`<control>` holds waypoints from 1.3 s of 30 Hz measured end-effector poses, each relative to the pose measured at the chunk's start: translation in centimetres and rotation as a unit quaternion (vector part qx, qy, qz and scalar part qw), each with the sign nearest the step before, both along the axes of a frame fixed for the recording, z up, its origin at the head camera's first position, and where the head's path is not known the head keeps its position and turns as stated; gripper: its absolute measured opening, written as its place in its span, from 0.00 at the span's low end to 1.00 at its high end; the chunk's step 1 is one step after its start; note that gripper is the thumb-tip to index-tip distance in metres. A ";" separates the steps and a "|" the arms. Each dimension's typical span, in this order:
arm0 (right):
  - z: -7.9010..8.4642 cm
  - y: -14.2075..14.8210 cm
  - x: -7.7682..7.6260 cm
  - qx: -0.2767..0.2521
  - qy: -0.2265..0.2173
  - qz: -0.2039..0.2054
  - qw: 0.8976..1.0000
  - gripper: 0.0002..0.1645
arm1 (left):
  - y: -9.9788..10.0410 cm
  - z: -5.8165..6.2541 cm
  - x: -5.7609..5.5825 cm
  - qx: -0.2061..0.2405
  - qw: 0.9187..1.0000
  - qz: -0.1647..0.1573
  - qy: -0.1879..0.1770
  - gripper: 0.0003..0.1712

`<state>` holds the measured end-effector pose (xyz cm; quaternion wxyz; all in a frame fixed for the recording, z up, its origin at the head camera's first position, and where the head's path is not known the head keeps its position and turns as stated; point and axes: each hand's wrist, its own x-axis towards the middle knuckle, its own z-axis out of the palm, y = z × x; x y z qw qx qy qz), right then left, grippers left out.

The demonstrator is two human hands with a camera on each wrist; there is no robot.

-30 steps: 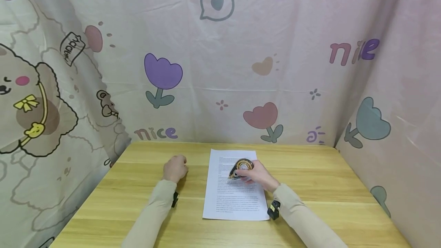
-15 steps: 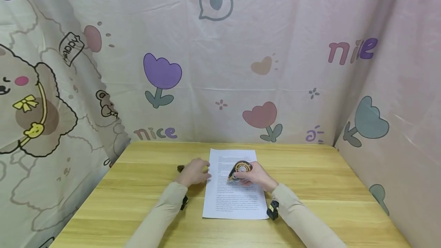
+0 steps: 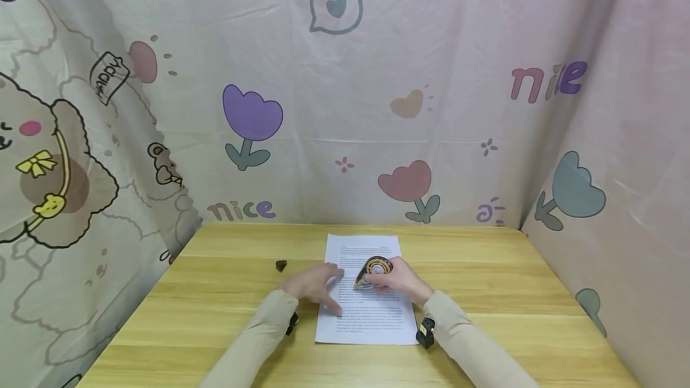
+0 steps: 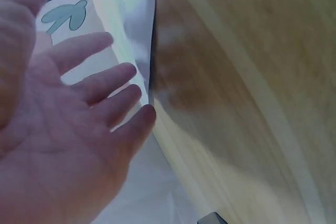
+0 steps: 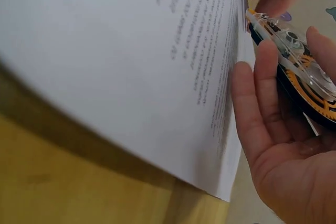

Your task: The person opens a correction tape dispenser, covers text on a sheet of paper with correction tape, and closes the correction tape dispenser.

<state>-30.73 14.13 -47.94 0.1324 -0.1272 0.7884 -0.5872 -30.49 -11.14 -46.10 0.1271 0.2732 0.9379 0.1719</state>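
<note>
A sheet of printed paper (image 3: 372, 322) lies on the table in front of me. My right hand (image 3: 401, 280) holds a black and orange correction tape (image 3: 379, 266) over the middle of the sheet, its tip angled down to the left. In the right wrist view, the clear-sided correction tape (image 5: 307, 74) sits between thumb and fingers. My left hand (image 3: 311, 283) hovers at the sheet's left edge, fingers and thumb spread. The left wrist view shows that palm (image 4: 58, 129) with nothing in it. A small dark piece (image 3: 281, 265), like a cap, lies on the table behind the left hand.
The wooden table (image 3: 474, 256) ends at a patterned cloth (image 3: 323, 106) hung behind it, with more cloth at both sides. Both wrists carry small black devices, such as the right wrist device (image 3: 426, 332).
My left hand has moved right from the table to the sheet's left edge, its fingers uncurling and leaving the small dark piece behind. The right hand stays nearly still with the correction tape.
</note>
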 end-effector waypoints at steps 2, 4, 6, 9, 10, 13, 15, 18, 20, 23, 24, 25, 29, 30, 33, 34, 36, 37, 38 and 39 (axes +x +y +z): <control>-0.2 0.0 -0.1 -0.002 -0.001 -0.002 1.000 0.27 | 0.2 -0.2 0.3 -0.027 1.000 -0.004 -0.009 0.64; -0.4 0.0 -0.2 -0.004 -0.003 -0.009 1.000 0.27 | 0.4 -0.4 0.6 -0.043 0.999 -0.006 -0.015 0.68; -0.4 0.0 -0.3 -0.005 0.002 -0.017 1.000 0.26 | 0.6 -0.4 0.8 -0.041 0.999 -0.006 -0.017 0.70; -0.3 0.0 -0.4 -0.006 0.008 -0.024 1.000 0.27 | 0.9 -0.2 0.7 -0.034 0.999 -0.004 -0.015 0.71; -0.2 0.1 -0.4 -0.006 0.008 -0.024 1.000 0.27 | 1.0 -0.2 0.7 -0.032 0.999 -0.002 -0.015 0.71; -0.1 0.2 -0.4 -0.006 0.017 -0.020 1.000 0.26 | 1.2 0.0 0.4 -0.030 0.999 0.003 -0.018 0.70; -0.1 0.2 -0.4 0.001 0.021 -0.014 1.000 0.25 | 1.3 0.0 0.2 -0.031 0.999 0.008 -0.021 0.70; -0.2 0.1 -0.3 0.018 0.022 -0.002 1.000 0.24 | 1.3 -0.3 -0.1 -0.035 0.999 0.013 -0.022 0.70; -0.3 0.1 -0.3 0.030 0.019 0.005 0.999 0.23 | 1.3 -0.5 -0.4 -0.036 0.999 0.014 -0.020 0.70; -0.4 0.1 -0.5 0.037 0.019 0.016 0.999 0.22 | 1.4 -0.6 -0.8 -0.036 0.999 0.014 -0.020 0.70; -0.4 0.1 -0.6 0.041 0.022 0.019 0.999 0.22 | 1.4 -0.6 -0.9 -0.036 0.999 0.015 -0.022 0.70; -0.4 0.2 -0.7 0.046 0.026 0.022 0.998 0.21 | 1.5 -0.5 -1.0 -0.038 0.999 0.015 -0.022 0.70; -0.2 0.1 -0.8 0.072 0.049 0.037 0.996 0.21 | 1.6 -0.4 -1.3 -0.045 0.998 0.017 -0.031 0.70; -0.1 0.1 -0.9 0.079 0.056 0.041 0.994 0.20 | 1.6 -0.4 -1.4 -0.043 0.998 0.018 -0.033 0.70; -0.1 -0.1 -0.9 0.100 0.081 0.047 0.991 0.19 | 1.5 -0.4 -1.3 -0.034 0.998 0.020 -0.043 0.70; -0.1 -0.2 -0.9 0.107 0.087 0.047 0.989 0.18 | 1.5 -0.4 -1.3 -0.031 0.998 0.021 -0.046 0.70; -0.1 -0.3 -1.0 0.113 0.099 0.049 0.987 0.18 | 1.6 -0.3 -1.2 -0.024 0.998 0.022 -0.052 0.70; -0.1 -0.4 -1.0 0.117 0.104 0.050 0.986 0.18 | 1.6 -0.3 -1.1 -0.023 0.998 0.022 -0.055 0.70; -0.1 -0.4 -1.0 0.119 0.106 0.050 0.986 0.18 | 1.6 -0.2 -1.1 -0.023 0.998 0.022 -0.057 0.70; -0.1 -0.5 -1.0 0.121 0.108 0.051 0.985 0.18 | 1.7 -0.1 -1.1 -0.024 0.998 0.023 -0.059 0.70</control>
